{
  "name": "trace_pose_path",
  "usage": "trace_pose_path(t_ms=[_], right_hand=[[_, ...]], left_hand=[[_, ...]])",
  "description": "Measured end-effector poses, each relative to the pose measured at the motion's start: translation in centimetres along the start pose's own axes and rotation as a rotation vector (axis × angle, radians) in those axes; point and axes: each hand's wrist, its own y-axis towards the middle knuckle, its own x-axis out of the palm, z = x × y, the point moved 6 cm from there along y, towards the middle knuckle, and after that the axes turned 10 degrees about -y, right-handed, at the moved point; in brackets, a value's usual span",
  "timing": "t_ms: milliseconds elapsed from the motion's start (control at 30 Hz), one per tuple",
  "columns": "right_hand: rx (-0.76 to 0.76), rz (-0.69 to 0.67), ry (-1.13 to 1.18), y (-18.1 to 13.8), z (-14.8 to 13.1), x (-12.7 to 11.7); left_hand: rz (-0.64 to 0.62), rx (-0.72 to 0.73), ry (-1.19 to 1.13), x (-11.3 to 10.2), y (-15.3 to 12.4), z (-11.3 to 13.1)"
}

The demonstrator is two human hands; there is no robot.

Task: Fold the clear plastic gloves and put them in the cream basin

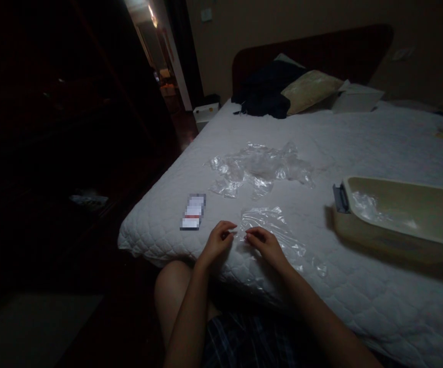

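Bed (363,291), white quilted cover, dim light.
- Small packet (193,211): flat, near the bed's left edge, print blurred.
- Left hand (216,241): at the near edge, fingers curled and drawn together, pinching the left end of the clear plastic bag (278,232).
- Clear plastic bag: flat on the cover by the near edge, between and beyond both hands.
- Right hand (266,245): just beside the left, fingertips pinching the same bag.
- Heap of crumpled plastic (259,166): mid-bed, apart from the hands.
- Beige tub (409,240): towards the right edge, plastic inside.
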Motion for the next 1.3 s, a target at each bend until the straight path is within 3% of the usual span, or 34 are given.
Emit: trace_pose_path(t_ms=[367,733,967,1300], right_hand=[[0.116,0.021,0.253,0.1,0.8,-0.9],[0.112,0.047,0.225,1.0,1.6,-2.5],[0.125,0.005,0.246,1.7,1.2,-2.9],[0.134,-0.067,0.100,1.6,2.6,-2.8]], left_hand=[[-0.150,0.012,0.068,2.2,0.3,0.4],[-0.097,0.033,0.074,2.4,0.6,0.0],[-0.089,0.010,0.127,2.5,0.6,-0.4],[-0.065,0.015,0.225,2.9,0.6,0.1]])
